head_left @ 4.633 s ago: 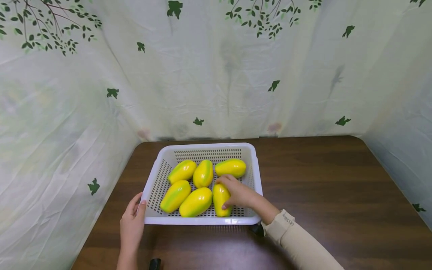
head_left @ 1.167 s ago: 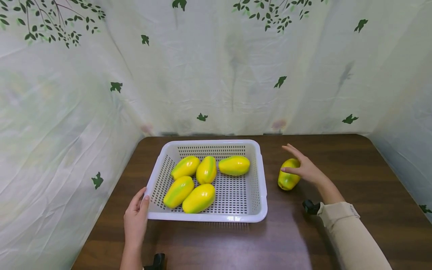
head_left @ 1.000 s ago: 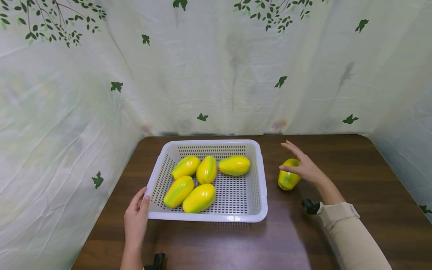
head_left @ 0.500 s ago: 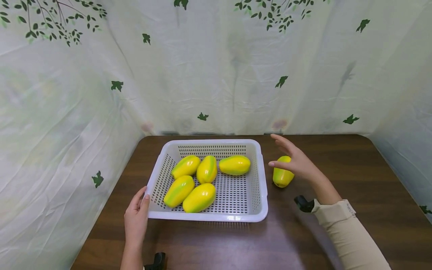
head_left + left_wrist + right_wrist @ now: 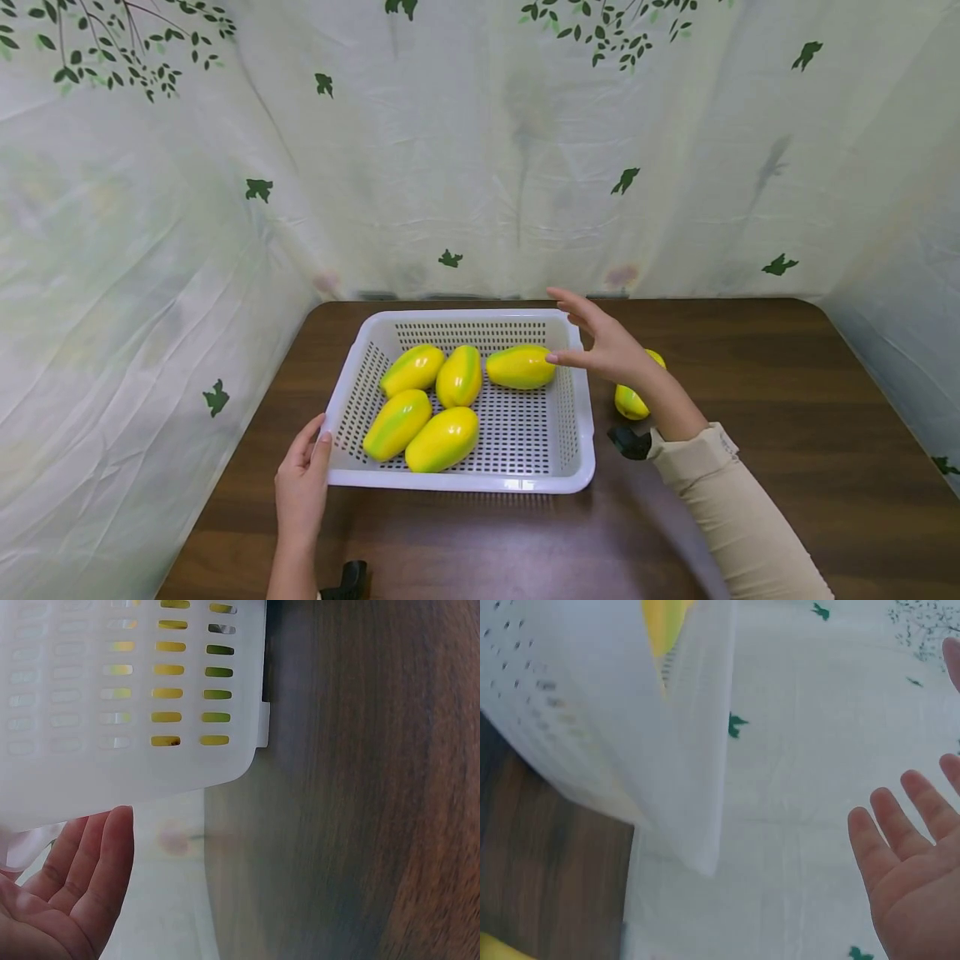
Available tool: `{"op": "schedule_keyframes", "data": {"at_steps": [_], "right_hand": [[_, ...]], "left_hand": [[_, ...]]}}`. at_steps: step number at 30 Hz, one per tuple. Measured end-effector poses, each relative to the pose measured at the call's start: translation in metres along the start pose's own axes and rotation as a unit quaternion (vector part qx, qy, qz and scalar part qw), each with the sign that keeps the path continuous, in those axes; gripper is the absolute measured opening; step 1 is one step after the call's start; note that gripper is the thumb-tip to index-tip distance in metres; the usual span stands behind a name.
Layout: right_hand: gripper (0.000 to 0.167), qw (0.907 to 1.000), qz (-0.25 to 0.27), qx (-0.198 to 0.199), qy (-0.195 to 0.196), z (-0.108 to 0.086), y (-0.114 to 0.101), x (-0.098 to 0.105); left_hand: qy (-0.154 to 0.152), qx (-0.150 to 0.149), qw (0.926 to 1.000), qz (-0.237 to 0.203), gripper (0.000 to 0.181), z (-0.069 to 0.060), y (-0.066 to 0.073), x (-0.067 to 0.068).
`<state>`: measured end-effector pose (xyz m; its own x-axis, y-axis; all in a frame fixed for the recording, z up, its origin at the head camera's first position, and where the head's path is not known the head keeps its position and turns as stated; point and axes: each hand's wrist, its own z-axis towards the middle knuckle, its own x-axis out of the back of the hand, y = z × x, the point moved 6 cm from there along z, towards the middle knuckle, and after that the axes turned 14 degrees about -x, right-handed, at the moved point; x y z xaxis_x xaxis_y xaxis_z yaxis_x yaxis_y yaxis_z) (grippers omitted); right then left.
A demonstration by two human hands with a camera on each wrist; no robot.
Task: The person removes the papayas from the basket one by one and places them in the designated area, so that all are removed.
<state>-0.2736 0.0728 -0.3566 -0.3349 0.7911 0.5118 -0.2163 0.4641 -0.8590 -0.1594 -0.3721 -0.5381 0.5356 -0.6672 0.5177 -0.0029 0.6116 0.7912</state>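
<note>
A white perforated plastic basket (image 5: 525, 482) holds several glossy yellow-green mangoes (image 5: 442, 440). My left hand (image 5: 302, 483) grips the basket's left rim, thumb on top; in the left wrist view its fingers (image 5: 112, 859) reach the rim's edge from outside. My right hand (image 5: 611, 350) hovers over the basket's right rim, fingers spread and nothing held. Its thumb is near the mango (image 5: 521, 367) at the back right of the basket. Another mango (image 5: 632, 403) lies on the table right of the basket, partly hidden by my right wrist.
The basket stands on a dark brown wooden table (image 5: 750, 383). Pale curtains (image 5: 480, 167) with leaf prints hang behind and at both sides. A black wrist-camera mount (image 5: 630, 442) sticks out from the right sleeve (image 5: 727, 500).
One mango went from the basket's front right to the table on the right. My right hand let it go and moved left over the rim. The left hand kept its grip.
</note>
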Motion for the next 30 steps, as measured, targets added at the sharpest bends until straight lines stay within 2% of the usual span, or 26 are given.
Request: {"op": "schedule_keyframes", "data": {"at_steps": [3, 9, 11, 13, 19, 25, 30], "right_hand": [[0.081, 0.9999, 0.008, 0.007, -0.007, 0.004, -0.009, -0.01], [0.075, 0.9994, 0.026, -0.006, -0.021, 0.003, -0.031, -0.021], [0.074, 0.999, 0.033, -0.02, -0.022, 0.006, -0.03, -0.024], [0.075, 0.9985, 0.039, -0.03, -0.027, 0.011, -0.026, -0.027], [0.078, 0.9966, 0.051, -0.043, -0.049, 0.037, 0.01, -0.045], [0.077, 0.9959, 0.031, -0.062, -0.059, 0.044, 0.022, -0.054], [0.073, 0.9944, -0.003, -0.084, -0.064, 0.048, 0.028, -0.06]], "left_hand": [[-0.007, 0.0, 0.9999, -0.014, 0.042, -0.003, 0.018, 0.003], [-0.023, -0.003, 0.9989, -0.041, 0.044, -0.015, 0.096, 0.021], [-0.023, 0.003, 0.9989, -0.04, 0.043, -0.017, 0.108, 0.024], [-0.024, 0.007, 0.9989, -0.039, 0.042, -0.017, 0.111, 0.026], [-0.017, 0.007, 0.9993, -0.034, 0.042, -0.017, 0.108, 0.025], [-0.007, -0.017, 0.9992, -0.037, 0.043, -0.017, 0.108, 0.024], [-0.006, -0.012, 0.9993, -0.034, 0.043, -0.017, 0.108, 0.024]]}}
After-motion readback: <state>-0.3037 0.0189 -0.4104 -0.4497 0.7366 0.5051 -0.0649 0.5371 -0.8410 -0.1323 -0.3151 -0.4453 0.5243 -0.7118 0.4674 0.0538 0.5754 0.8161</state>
